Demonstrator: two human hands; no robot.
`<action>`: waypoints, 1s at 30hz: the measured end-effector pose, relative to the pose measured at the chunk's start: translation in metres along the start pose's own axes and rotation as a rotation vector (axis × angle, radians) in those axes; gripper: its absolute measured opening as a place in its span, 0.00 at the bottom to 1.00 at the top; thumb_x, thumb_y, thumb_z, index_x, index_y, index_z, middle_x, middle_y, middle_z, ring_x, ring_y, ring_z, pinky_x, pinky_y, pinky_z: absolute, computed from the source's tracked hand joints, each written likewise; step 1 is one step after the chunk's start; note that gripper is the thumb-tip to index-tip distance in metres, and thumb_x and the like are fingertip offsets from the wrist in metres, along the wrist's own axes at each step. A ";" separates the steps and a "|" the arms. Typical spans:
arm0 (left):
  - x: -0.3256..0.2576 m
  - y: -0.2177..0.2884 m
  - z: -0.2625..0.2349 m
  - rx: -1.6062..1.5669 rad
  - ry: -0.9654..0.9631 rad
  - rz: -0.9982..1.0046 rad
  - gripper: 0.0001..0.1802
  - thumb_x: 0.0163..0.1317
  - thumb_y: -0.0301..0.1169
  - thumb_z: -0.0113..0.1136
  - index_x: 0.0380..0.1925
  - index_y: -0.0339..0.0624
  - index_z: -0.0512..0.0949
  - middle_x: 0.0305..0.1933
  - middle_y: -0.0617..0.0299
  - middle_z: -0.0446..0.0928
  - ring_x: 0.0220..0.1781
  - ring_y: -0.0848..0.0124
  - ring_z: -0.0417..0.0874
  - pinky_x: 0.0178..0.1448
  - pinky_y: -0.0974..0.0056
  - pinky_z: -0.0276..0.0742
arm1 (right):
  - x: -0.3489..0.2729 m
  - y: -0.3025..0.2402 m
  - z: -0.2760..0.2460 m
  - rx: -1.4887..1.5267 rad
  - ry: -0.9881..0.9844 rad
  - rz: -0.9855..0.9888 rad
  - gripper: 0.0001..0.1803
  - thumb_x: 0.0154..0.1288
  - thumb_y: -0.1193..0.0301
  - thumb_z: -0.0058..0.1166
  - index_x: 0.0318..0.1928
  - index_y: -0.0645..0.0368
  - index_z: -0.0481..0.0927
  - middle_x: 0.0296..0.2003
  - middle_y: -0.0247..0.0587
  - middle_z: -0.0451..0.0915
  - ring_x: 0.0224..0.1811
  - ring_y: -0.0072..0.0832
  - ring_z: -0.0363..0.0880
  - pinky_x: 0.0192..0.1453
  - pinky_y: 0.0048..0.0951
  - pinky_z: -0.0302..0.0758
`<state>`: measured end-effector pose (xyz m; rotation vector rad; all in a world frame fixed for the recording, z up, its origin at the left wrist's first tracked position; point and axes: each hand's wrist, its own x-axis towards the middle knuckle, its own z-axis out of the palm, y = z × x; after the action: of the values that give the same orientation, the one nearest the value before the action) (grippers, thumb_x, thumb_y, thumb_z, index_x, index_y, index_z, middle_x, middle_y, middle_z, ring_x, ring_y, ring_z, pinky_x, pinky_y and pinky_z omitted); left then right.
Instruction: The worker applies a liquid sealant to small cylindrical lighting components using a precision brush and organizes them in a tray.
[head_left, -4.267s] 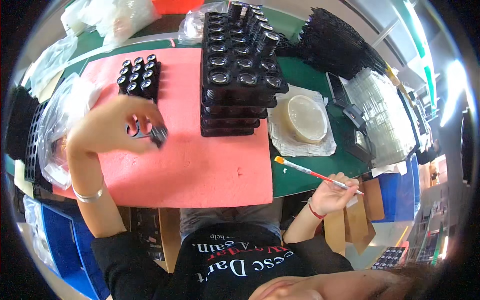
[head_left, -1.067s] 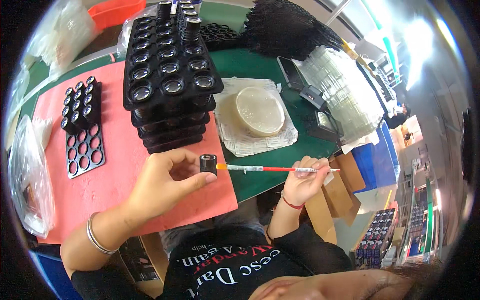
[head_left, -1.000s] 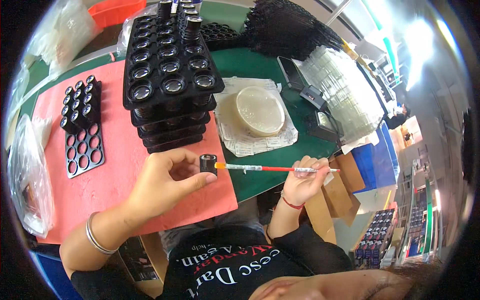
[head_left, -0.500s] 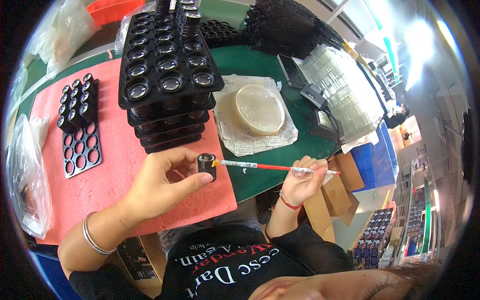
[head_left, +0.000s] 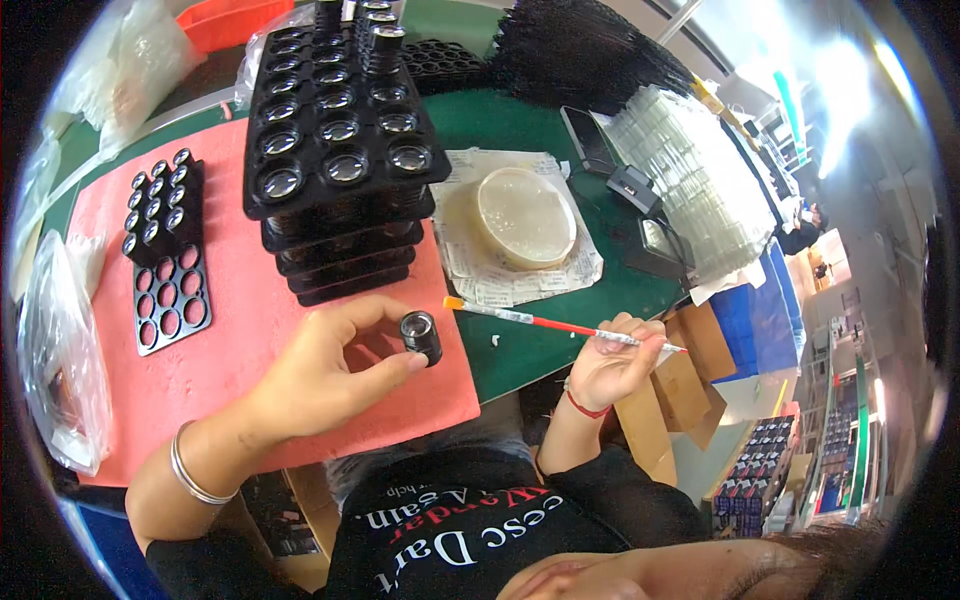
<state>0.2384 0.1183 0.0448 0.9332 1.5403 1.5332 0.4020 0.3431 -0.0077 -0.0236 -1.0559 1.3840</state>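
Note:
My left hand (head_left: 335, 372) pinches a small black lens barrel (head_left: 421, 337) between thumb and fingers, its glass end tilted up, above the pink mat's front right corner. To the right, my right hand (head_left: 618, 369) grips a thin paintbrush (head_left: 560, 323) by the rear of its red and white handle. The brush's orange bristles (head_left: 453, 303) point left and stand apart from the barrel, just beyond it. Behind the brush, a round shallow dish (head_left: 527, 218) with a pale surface rests on printed paper (head_left: 470, 272).
Stacked black trays (head_left: 345, 200) full of lenses rise at the back of the pink mat (head_left: 240, 370). A smaller black holder (head_left: 173, 310), partly filled with lens barrels, lies at left beside a plastic bag (head_left: 65, 350). Clear trays (head_left: 685, 190) and cardboard boxes (head_left: 690, 375) are at right.
The brush tip has come off the lens barrel's rim and moved slightly up and right. The barrel now tilts more, showing more of its glass. My left hand still holds it.

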 end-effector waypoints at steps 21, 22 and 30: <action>0.005 0.003 -0.001 0.172 0.045 -0.096 0.14 0.50 0.31 0.67 0.30 0.33 0.76 0.26 0.64 0.78 0.27 0.81 0.77 0.32 0.74 0.73 | -0.003 0.001 -0.008 -0.033 -0.138 -0.018 0.17 0.69 0.59 0.40 0.27 0.56 0.64 0.12 0.31 0.62 0.13 0.20 0.59 0.15 0.17 0.54; 0.005 0.003 0.000 0.162 0.044 -0.096 0.14 0.51 0.31 0.67 0.31 0.33 0.76 0.27 0.64 0.78 0.28 0.81 0.77 0.32 0.74 0.73 | -0.002 0.001 -0.008 -0.013 -0.119 -0.009 0.16 0.69 0.60 0.40 0.27 0.56 0.64 0.13 0.32 0.63 0.14 0.20 0.59 0.16 0.17 0.55; 0.003 0.002 -0.001 0.133 0.024 -0.057 0.14 0.52 0.29 0.64 0.36 0.33 0.76 0.31 0.62 0.79 0.30 0.81 0.77 0.34 0.73 0.74 | -0.002 0.001 -0.005 -0.044 -0.020 -0.033 0.15 0.69 0.61 0.41 0.27 0.57 0.65 0.15 0.31 0.63 0.15 0.19 0.60 0.17 0.17 0.56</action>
<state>0.2362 0.1203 0.0470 0.9403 1.6881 1.4208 0.4040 0.3445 -0.0123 -0.0243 -1.0984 1.3338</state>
